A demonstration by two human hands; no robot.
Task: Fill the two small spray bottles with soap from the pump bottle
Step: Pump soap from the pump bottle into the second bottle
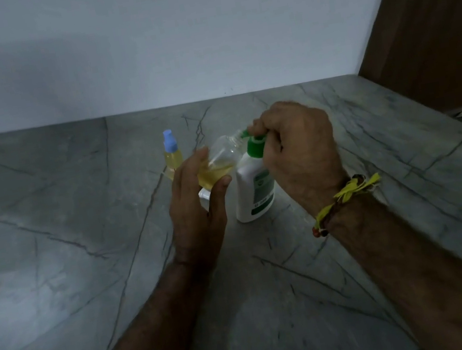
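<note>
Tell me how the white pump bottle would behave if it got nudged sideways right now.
The white pump bottle is tall on a narrow base, so it could tip rather than slide. The right hand on its green pump head probably steadies it. The stone counter looks smooth, so the base may skid.

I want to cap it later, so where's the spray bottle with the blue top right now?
The blue-capped spray bottle stands upright on the grey countertop, just left of the left hand.
</note>
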